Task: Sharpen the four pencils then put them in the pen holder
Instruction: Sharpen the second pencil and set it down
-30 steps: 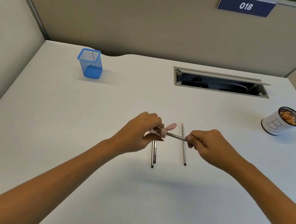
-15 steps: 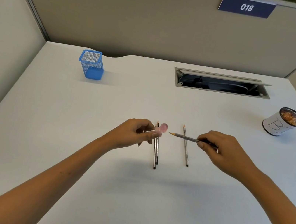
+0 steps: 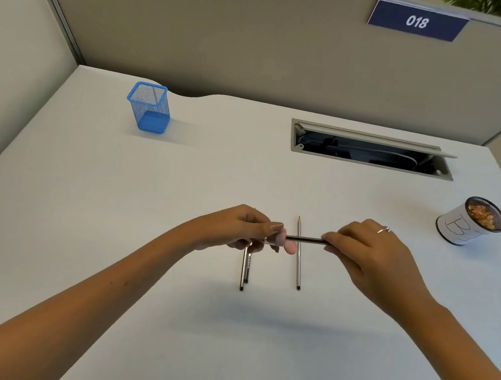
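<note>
My left hand (image 3: 244, 228) grips a small pink sharpener (image 3: 287, 244) above the desk's middle. My right hand (image 3: 364, 250) holds a dark pencil (image 3: 305, 240) level, its tip pushed into the sharpener. Under them, a sharpened pencil (image 3: 297, 256) lies on the white desk (image 3: 188, 327), tip pointing away from me. Two more pencils (image 3: 245, 268) lie side by side below my left hand, their far ends hidden by it. The blue mesh pen holder (image 3: 149, 107) stands upright at the back left, with nothing visible inside.
A white cup (image 3: 467, 224) with pencil shavings in it stands at the right. An open cable slot (image 3: 370, 149) sits in the desk at the back. Grey partition walls close the back and both sides.
Half a second ago the hands were apart with the pencil's tip out of the sharpener. Now the right hand has moved left and the pencil is back in the sharpener.
</note>
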